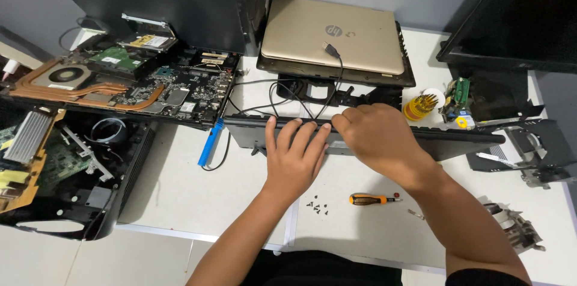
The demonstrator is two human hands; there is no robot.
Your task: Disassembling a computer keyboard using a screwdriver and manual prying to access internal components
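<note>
A dark laptop base (463, 139) stands tilted up on the white table (180, 190), its near edge facing me. My left hand (294, 156) lies flat against it with the fingers spread, fingertips on its top edge. My right hand (375, 135) curls over the same edge just to the right, gripping it. Between my forearms lie a small orange-handled screwdriver (369, 199) and several loose black screws (317, 207).
A closed gold laptop (336, 33) sits on a dark base behind, with a USB cable (332, 51) over it. An exposed motherboard with copper heat pipes (120, 84) and opened cases are on the left. A blue pry tool (210, 141), a bit holder (421, 107) and brackets (529, 153) lie around.
</note>
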